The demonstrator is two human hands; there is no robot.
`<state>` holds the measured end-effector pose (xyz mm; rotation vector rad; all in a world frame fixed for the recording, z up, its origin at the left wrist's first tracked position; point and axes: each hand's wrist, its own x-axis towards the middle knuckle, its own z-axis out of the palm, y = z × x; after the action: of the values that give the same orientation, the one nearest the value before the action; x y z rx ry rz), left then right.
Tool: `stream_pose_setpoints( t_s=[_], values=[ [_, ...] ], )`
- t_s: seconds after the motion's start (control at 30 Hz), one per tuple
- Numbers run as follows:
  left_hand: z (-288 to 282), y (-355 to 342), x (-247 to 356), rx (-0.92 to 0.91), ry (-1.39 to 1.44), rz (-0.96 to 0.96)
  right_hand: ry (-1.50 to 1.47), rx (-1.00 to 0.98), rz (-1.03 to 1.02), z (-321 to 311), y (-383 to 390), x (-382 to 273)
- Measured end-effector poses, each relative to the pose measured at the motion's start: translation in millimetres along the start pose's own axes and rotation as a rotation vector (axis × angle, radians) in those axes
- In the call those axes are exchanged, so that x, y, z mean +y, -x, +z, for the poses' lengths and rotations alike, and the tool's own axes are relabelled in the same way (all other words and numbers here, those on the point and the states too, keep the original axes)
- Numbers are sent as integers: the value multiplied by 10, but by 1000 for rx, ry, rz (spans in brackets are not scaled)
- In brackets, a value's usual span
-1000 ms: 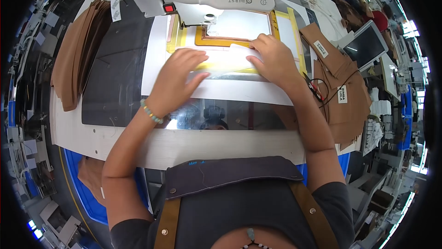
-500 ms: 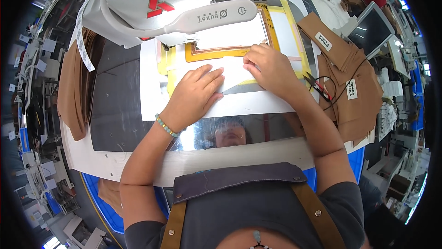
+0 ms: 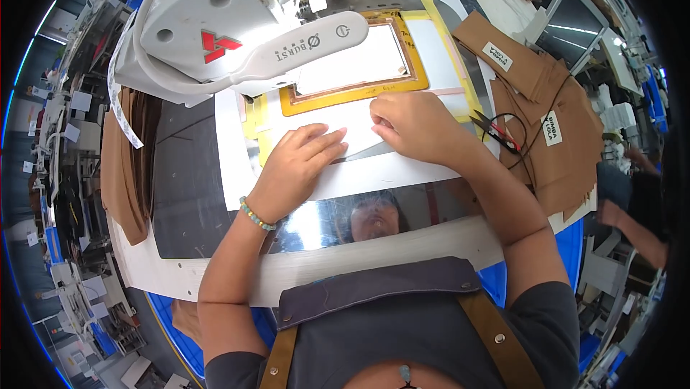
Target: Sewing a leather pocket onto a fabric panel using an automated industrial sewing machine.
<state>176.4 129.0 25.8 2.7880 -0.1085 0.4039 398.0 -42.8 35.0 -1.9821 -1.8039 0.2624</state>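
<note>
My left hand [image 3: 302, 162] lies with its fingers stretched over white sheet material [image 3: 352, 130] on the work surface; a beaded bracelet [image 3: 256, 214] is round its wrist. To its right, my right hand [image 3: 417, 126] has its fingers curled and the thumb pressed against them. What they pinch, if anything, blends into the white below. Just beyond both hands lies a yellow-edged rectangular template frame [image 3: 359, 94], with a white panel [image 3: 352, 65] inside a brown border. Yellow tape [image 3: 463, 65] runs along the white base to the right.
A sewing machine head [image 3: 194, 29] with a grey lamp arm [image 3: 309, 47] hangs over the far left. Red-handled scissors [image 3: 496, 132] and stacked brown pieces [image 3: 557, 166] lie right. More brown pieces [image 3: 129, 173] stand left. A co-worker's arm [image 3: 636, 234] shows at far right.
My right hand has drawn back toward me, off the template frame's near edge, with its fingers more curled. My left hand stays flat nearby. The whole view has shifted slightly.
</note>
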Motion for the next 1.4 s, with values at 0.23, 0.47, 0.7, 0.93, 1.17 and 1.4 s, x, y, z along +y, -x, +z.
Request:
stream_pose_setpoints(
  t_s=[0.23,0.47,0.7,0.93,1.17,1.4],
  values=[
    [9,-8,17,47,-7,16,-30,194,32,76,9,3],
    [109,41,-108,68,61,54,-67,199,-30,50,-54,24],
    [118,10,34,355,108,-73,-473,433,-31,-101,-13,-176],
    [92,-3,128,238,954,-573,-291,120,-277,49,-38,-485],
    [-54,28,193,278,1331,-563,-609,7,53,-78,-41,-471],
    [-221,135,194,155,793,-563,-746,-212,177,-390,-145,-269]
  ],
)
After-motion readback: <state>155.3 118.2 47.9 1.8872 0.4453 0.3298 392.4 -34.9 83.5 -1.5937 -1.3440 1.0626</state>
